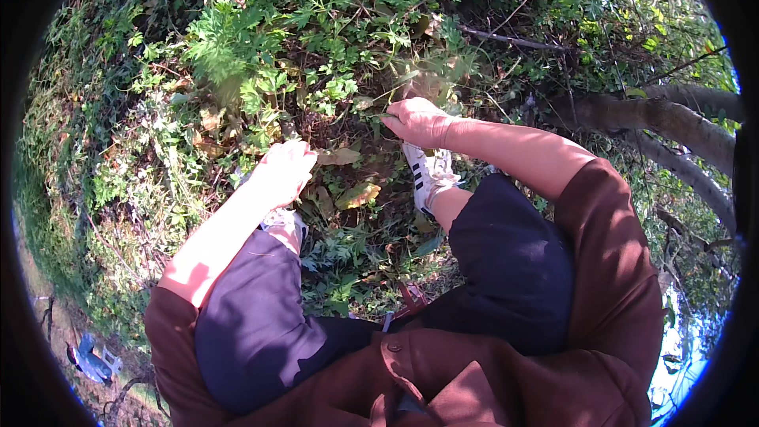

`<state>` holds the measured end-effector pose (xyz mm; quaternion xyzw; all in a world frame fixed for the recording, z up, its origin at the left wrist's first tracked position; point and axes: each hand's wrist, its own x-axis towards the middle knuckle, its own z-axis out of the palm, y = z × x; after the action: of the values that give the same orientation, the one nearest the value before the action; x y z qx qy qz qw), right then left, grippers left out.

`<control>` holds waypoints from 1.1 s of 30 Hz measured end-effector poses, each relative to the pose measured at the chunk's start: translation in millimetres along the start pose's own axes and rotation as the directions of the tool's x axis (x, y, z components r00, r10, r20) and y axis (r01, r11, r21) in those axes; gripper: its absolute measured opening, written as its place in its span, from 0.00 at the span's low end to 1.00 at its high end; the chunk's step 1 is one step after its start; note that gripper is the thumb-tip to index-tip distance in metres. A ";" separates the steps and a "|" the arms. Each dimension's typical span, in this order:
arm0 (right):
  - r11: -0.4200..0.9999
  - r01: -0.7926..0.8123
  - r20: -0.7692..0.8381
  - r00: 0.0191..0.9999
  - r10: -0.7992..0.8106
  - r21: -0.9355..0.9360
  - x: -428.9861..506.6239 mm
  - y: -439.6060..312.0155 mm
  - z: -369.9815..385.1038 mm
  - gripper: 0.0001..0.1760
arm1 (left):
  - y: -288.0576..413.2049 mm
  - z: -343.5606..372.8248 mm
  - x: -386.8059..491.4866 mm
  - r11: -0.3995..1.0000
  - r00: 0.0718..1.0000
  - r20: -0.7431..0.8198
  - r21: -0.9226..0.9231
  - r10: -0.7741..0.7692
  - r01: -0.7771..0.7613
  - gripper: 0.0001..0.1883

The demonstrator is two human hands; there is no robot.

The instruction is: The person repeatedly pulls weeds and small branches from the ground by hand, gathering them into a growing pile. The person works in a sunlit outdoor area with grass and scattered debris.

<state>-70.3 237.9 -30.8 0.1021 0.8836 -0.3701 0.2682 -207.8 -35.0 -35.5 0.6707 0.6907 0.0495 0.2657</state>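
Observation:
My left hand (287, 169), washed out by sunlight, is curled low over the weeds above my left shoe (284, 219). Whether its fingers hold anything cannot be told. Beyond it stands a feathery leafy green plant (222, 50), partly blurred. My right hand (418, 121) is closed around thin green weed stems (391, 98) just beyond my right shoe (430, 175), white with black stripes. Blurred foliage and pale strands (433, 80) show at its knuckles. Between both hands lie dry leaves (359, 196) on dark soil (379, 160).
Thick grey-brown branches (670, 118) curve in from the right. A thin fallen stick (516, 41) lies in the undergrowth ahead. My knees (510, 261) are spread, with a red object (410, 299) partly hidden between them. A person in blue (92, 359) is far off at lower left.

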 end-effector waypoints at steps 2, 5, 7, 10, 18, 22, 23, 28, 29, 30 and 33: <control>1.000 0.006 -0.027 1.000 -0.007 -0.020 1.0 -3.6 -0.3 0.19 | 1.2 -1.8 -1.8 0.997 0.994 0.095 -0.052 -0.057 0.062 0.19; 0.999 -0.038 -0.004 0.999 0.037 -0.037 -1.5 -18.2 -8.9 0.18 | 3.5 -3.6 -7.6 0.999 0.999 0.003 -0.021 -0.047 0.047 0.18; 0.988 -0.135 0.054 0.989 0.139 -0.081 -6.8 -36.1 -19.6 0.18 | 2.7 -4.2 -11.3 0.998 0.997 0.030 -0.019 -0.065 0.066 0.18; 0.999 0.031 0.073 0.997 -0.030 -0.019 -34.7 -70.7 -33.3 0.19 | 0.1 -5.4 -10.7 0.995 0.995 0.052 -0.057 -0.080 0.083 0.17; 0.850 -0.451 -0.147 0.893 0.426 -0.273 -53.4 10.0 -64.8 0.28 | 5.2 -6.5 -6.4 0.994 0.997 0.028 -0.081 -0.066 0.068 0.18; 0.829 -0.336 -0.123 0.941 0.316 -0.448 -58.5 69.8 -64.9 0.20 | 0.3 0.8 -12.7 0.998 0.997 0.049 0.004 -0.062 0.062 0.13; 0.865 -0.224 -0.122 0.974 0.189 -0.449 -54.4 73.7 -60.2 0.19 | -1.4 2.9 -12.7 0.996 0.986 0.143 0.025 -0.091 0.088 0.13; 0.714 0.251 -0.041 0.930 -0.365 -0.653 -5.3 70.1 -42.0 0.14 | -3.9 11.3 -3.7 0.997 0.991 0.131 -0.059 -0.041 0.049 0.14; 0.701 0.185 -0.043 0.955 -0.294 -0.689 3.3 72.8 -43.0 0.13 | -4.5 12.4 -2.6 0.995 0.986 0.158 -0.067 -0.060 0.072 0.13; 0.680 0.149 -0.061 0.959 -0.275 -0.718 10.4 77.0 -45.3 0.12 | -5.2 13.5 -2.5 0.996 0.996 0.080 -0.074 -0.037 0.043 0.13; 0.525 -0.259 -0.214 0.966 0.146 -0.811 19.4 96.7 -58.9 0.20 | -8.3 18.2 -5.4 0.999 0.994 0.102 -0.006 -0.031 0.032 0.13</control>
<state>-73.3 347.5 -65.1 0.0866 0.9490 0.1331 0.2722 -207.6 -46.2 -52.9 0.6603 0.6866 0.0139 0.3038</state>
